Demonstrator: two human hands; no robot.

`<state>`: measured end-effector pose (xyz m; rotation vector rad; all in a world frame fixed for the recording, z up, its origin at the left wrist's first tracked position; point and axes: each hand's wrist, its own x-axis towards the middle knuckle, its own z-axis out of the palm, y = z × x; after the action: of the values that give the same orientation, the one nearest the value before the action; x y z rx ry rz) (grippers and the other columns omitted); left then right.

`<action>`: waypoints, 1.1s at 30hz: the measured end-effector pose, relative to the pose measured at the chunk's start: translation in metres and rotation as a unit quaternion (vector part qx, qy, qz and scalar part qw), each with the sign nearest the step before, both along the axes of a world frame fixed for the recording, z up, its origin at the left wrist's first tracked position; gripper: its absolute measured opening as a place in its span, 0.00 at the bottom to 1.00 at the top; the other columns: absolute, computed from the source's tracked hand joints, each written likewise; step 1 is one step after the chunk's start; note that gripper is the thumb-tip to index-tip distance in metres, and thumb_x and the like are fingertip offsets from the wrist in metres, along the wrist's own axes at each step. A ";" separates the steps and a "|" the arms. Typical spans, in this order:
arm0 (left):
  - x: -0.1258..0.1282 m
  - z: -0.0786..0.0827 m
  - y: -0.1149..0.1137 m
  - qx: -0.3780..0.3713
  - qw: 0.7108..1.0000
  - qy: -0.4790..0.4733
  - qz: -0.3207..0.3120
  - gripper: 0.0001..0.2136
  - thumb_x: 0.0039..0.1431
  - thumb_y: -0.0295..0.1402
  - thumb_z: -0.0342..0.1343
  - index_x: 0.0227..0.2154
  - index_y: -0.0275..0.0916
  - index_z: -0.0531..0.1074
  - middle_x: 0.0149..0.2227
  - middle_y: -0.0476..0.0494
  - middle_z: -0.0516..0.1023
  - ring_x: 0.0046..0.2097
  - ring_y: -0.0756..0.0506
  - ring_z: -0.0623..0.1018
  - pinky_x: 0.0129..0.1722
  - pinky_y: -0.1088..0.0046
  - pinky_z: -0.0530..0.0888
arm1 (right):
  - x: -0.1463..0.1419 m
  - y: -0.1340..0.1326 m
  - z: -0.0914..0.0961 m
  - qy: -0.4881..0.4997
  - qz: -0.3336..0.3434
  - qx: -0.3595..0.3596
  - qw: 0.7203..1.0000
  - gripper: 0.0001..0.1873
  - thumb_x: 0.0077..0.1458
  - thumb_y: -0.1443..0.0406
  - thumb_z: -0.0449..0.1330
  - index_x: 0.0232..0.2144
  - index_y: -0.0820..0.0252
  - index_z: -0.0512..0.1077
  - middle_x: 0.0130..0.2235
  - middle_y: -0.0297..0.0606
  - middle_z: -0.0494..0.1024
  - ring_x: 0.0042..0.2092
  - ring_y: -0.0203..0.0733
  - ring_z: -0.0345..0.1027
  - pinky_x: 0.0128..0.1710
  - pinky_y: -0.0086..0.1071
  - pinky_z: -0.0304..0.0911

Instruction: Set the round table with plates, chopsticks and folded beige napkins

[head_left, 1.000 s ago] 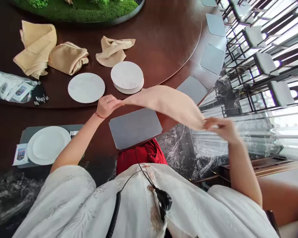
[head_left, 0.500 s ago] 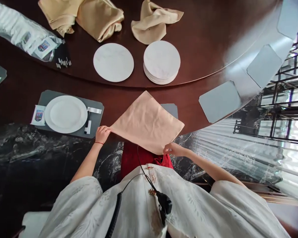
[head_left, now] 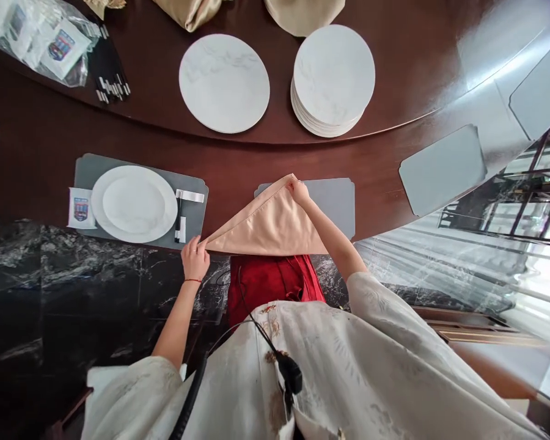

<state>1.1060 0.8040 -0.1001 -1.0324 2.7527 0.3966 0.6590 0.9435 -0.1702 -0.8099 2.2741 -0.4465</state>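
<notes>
Left to right: a white plate (head_left: 134,203) is sitting on a grey placemat (head_left: 197,223), with a dark utensil (head_left: 178,217) lying beside it. Your left hand (head_left: 195,258) is pinching one corner of a peach satin napkin (head_left: 266,223) near the edge of the tabletop (head_left: 256,159); your right hand (head_left: 299,190) is pinching the top corner over a second grey placemat (head_left: 334,208). You are working the napkin into a triangular fold; the next move calls for firm pinches and matched edges. Beyond are resting a single marble-look plate (head_left: 224,82) and a stack of marble-look plates (head_left: 332,79). The napkin is hiding part of the second placemat; the frame is cutting off the cloth bundles (head_left: 187,12) at the top.
</notes>
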 end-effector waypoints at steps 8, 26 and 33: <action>-0.080 -0.037 0.052 0.237 0.916 -0.039 -0.321 0.24 0.60 0.33 0.57 0.60 0.42 0.69 0.67 0.36 0.63 0.68 0.37 0.61 0.70 0.50 0.51 | 0.011 -0.002 0.008 0.020 -0.104 -0.051 0.993 0.09 0.65 0.61 0.53 0.44 0.59 0.66 0.48 0.45 0.71 0.46 0.45 0.63 0.49 0.37 0.60; -0.062 -0.074 0.074 0.181 0.935 -0.018 -0.303 0.27 0.64 0.42 0.52 0.64 0.43 0.65 0.69 0.37 0.58 0.71 0.35 0.55 0.70 0.45 0.39 | 0.185 0.243 -0.031 -0.401 -0.707 -0.232 0.534 0.26 0.53 0.39 0.55 0.26 0.54 0.64 0.24 0.32 0.70 0.33 0.39 0.69 0.36 0.32 0.71; -0.068 -0.083 0.094 0.150 0.955 0.022 -0.254 0.31 0.62 0.46 0.55 0.66 0.39 0.62 0.69 0.30 0.57 0.72 0.30 0.50 0.66 0.36 0.31 | 0.172 0.282 -0.024 -0.417 -0.762 -0.307 0.389 0.10 0.61 0.56 0.58 0.35 0.55 0.70 0.34 0.30 0.79 0.37 0.33 0.75 0.39 0.30 0.74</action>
<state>1.0384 0.8981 -0.1827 -0.2301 2.7399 0.7216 0.8307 1.2254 -0.1946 1.3817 1.0336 -1.9420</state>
